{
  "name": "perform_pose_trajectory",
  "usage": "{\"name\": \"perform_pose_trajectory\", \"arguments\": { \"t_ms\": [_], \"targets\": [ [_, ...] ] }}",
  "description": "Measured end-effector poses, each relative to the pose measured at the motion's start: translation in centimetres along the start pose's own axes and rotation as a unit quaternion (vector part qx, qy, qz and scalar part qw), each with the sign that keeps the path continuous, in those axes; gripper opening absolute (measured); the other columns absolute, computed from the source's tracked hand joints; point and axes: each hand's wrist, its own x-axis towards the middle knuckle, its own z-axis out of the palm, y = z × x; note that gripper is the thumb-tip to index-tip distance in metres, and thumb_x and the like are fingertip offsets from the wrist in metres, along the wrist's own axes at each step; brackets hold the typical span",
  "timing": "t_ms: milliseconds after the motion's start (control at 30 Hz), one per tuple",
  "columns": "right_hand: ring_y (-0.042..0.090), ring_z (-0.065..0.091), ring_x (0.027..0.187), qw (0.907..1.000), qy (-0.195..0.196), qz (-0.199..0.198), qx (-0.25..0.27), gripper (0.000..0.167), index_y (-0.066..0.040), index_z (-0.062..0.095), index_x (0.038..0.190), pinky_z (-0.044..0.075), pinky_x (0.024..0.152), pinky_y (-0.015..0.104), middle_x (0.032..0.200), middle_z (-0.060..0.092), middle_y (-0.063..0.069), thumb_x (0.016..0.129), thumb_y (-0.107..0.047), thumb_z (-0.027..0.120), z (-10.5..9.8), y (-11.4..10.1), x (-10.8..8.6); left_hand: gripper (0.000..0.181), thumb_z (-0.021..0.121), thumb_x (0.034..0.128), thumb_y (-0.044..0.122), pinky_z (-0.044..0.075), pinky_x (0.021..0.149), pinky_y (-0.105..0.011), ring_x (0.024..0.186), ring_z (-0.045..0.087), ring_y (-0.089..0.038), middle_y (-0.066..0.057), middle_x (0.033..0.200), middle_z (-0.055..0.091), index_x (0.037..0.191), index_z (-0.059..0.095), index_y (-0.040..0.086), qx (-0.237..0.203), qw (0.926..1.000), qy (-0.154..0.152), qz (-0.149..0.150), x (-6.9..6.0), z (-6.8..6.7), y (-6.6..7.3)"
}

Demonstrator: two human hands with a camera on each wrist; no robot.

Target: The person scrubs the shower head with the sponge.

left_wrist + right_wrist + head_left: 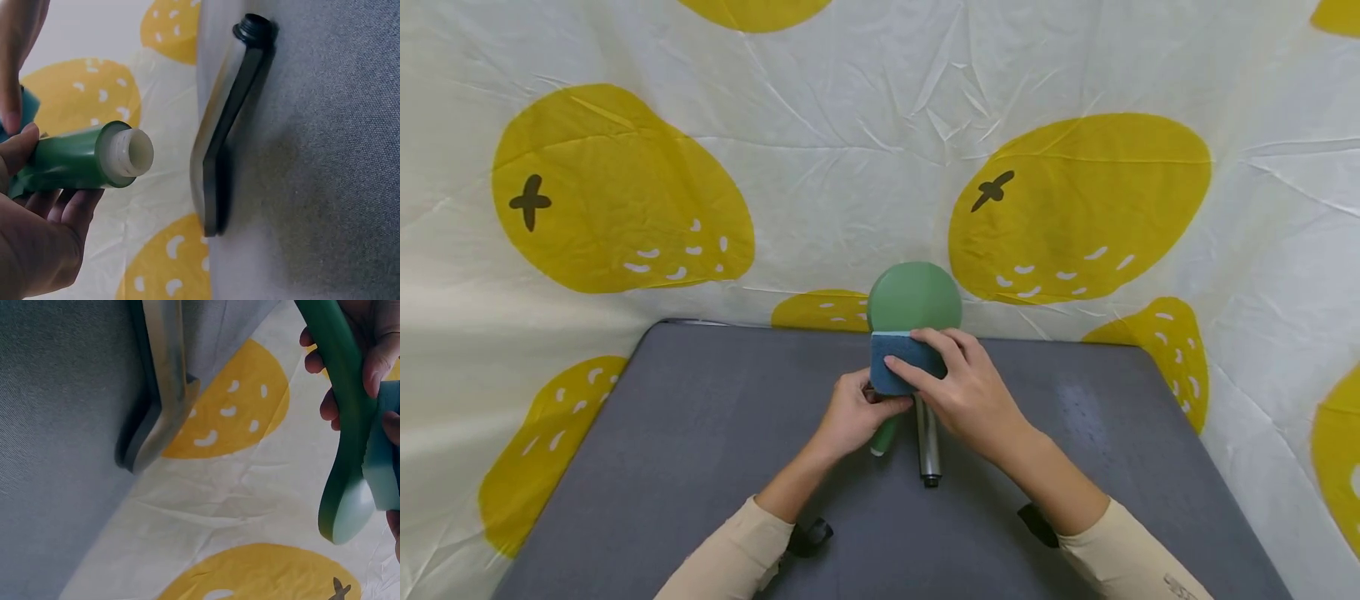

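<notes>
Grey desk (715, 467) before fruit-print cloth (850, 208); raised above it, a green shower head (914, 296), disc uppermost, handle sloping down, gripped by the left hand's (850, 421) curled fingers; right hand (973, 387) pinching a blue sponge (902, 346) at its near side.

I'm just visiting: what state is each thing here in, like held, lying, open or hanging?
Glossy green round-faced shower head: held by the handle in the left hand; white threaded end open.
Blue rectangular two-layer sponge: held in the right hand, against the green shower head; wetness can't be told.
Silver-and-black long-handled shower head: lying untouched on the grey fabric-topped table.
White cloth with yellow fruit print: hanging, creased.
</notes>
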Motion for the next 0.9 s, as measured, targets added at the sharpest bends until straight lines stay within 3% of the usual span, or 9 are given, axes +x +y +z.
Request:
{"name": "perform_pose_trajectory", "arguments": {
  "t_ms": [167, 433, 667, 767, 900],
  "targets": [
    [0.046, 0.052, 0.116, 0.9996, 0.019, 0.016, -0.010, 0.066, -0.022, 0.068, 0.136, 0.053, 0.096, 0.058, 0.140, 0.053, 0.024, 0.076, -0.013, 0.094, -0.5, 0.2, 1.1, 0.042, 0.080, 0.0908, 0.009, 0.063, 0.083, -0.032, 0.105, 0.075, -0.030, -0.017, 0.120, 0.075, 0.130, 0.068, 0.002, 0.020, 0.9998, 0.006, 0.002, -0.1, 0.3, 0.5],
    [0.051, 0.047, 0.124, 0.9954, 0.042, 0.082, 0.026, 0.060, -0.020, 0.062, 0.143, 0.054, 0.095, 0.061, 0.146, 0.048, 0.029, 0.088, -0.012, 0.083, -2.4, 2.6, 3.2, 0.057, 0.078, 0.0919, 0.007, 0.064, 0.081, -0.031, 0.104, 0.076, -0.031, -0.019, 0.125, 0.073, 0.145, 0.058, 0.004, 0.011, 0.9998, -0.009, 0.012, -0.2, 0.6, 0.6],
    [0.050, 0.043, 0.131, 0.9844, 0.060, 0.151, 0.068, 0.059, -0.016, 0.061, 0.145, 0.040, 0.107, 0.063, 0.147, 0.045, 0.030, 0.090, -0.011, 0.081, -3.8, 5.6, 4.0, 0.059, 0.080, 0.0911, 0.009, 0.063, 0.079, -0.028, 0.100, 0.076, -0.029, -0.016, 0.125, 0.073, 0.146, 0.058, 0.008, 0.041, 0.9990, -0.015, 0.010, -0.3, 0.6, 0.3],
    [0.049, 0.044, 0.131, 0.9859, 0.064, 0.140, 0.064, 0.059, -0.016, 0.061, 0.144, 0.038, 0.108, 0.064, 0.146, 0.046, 0.030, 0.089, -0.011, 0.081, -3.8, 6.1, 4.1, 0.059, 0.079, 0.0913, 0.008, 0.063, 0.081, -0.029, 0.103, 0.076, -0.030, -0.016, 0.128, 0.072, 0.146, 0.058, 0.007, 0.041, 0.9990, -0.018, 0.010, -0.4, 0.5, 0.3],
    [0.049, 0.046, 0.129, 0.9933, 0.069, 0.080, 0.047, 0.059, -0.016, 0.063, 0.143, 0.040, 0.108, 0.064, 0.144, 0.049, 0.031, 0.088, -0.011, 0.083, -3.3, 5.5, 3.8, 0.060, 0.079, 0.0910, 0.006, 0.063, 0.082, -0.030, 0.106, 0.075, -0.031, -0.017, 0.130, 0.071, 0.147, 0.057, 0.006, 0.031, 0.9993, -0.022, 0.006, -0.4, 0.4, 0.1]
  ]
}}
